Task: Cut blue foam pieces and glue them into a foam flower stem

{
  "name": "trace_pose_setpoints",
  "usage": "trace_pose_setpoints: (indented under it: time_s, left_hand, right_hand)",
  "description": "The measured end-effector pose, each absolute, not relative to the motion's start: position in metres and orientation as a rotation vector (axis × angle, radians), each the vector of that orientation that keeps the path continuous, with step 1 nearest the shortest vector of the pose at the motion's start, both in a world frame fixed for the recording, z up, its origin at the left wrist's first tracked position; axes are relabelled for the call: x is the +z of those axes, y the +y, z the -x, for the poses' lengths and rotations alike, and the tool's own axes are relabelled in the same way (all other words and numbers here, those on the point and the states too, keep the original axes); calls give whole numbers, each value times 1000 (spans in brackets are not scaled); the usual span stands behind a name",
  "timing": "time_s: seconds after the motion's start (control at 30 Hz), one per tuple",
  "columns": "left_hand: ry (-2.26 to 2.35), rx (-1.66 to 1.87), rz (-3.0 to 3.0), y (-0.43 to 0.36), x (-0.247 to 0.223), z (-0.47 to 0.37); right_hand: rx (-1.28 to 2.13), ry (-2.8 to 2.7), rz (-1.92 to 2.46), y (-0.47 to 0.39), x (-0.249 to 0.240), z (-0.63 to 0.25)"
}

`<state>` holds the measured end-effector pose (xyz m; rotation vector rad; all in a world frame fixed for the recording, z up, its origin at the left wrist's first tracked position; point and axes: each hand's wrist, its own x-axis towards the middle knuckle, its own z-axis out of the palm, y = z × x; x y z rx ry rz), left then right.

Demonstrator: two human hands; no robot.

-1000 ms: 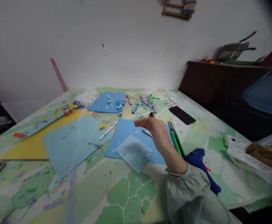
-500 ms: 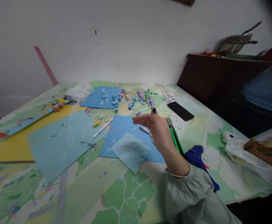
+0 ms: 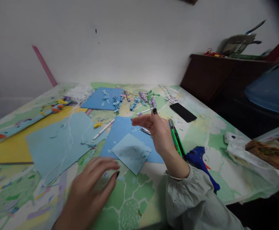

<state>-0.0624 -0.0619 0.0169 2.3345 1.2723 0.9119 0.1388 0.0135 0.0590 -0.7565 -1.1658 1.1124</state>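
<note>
Apparently between steps, the left hand (image 3: 88, 187) curves wide and empty near a pale square (image 3: 127, 147) bearing scraps (image 3: 143, 152) on a blue sheet (image 3: 113, 135); beyond, the right hand (image 3: 160, 132) looks spread, empty. Lifting the square would demand levelness.

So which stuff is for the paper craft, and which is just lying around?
Probably for the craft:
small light-blue sheet
darker blue sheet under it
scissors
green cutter

Probably just lying about:
black phone
wrapped food
</note>
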Motion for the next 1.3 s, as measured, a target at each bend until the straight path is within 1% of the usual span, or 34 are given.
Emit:
trace_pose_setpoints:
  time_s: [0.17, 0.33, 0.47, 0.67, 0.87, 0.97, 1.17, 1.3]
  left_hand:
    - [1135, 639, -2471, 2, 13, 0]
    - [1103, 451, -2511, 17, 1, -19]
    - [1077, 436, -2452, 15, 0, -17]
    - [994, 530, -2388, 15, 4, -20]
    - [746, 577, -2252, 6, 13, -14]
    - [635, 530, -2168, -2, 18, -16]
    - [418, 257, -2152, -13, 18, -29]
    - [517, 292, -2178, -9, 15, -25]
  right_hand:
    - [1124, -1138, 716, 11, 60, -140]
    - [1140, -1130, 720, 7, 63, -143]
    - [1147, -1133, 696, 2, 67, -144]
    - [1154, -1124, 687, -2, 71, -145]
    - [1154, -1136, 729, -4, 74, -146]
    - [1150, -1143, 755, -7, 77, -146]
    - [1163, -1134, 673, -12, 83, -147]
    - [1157, -1122, 690, -11, 88, -151]
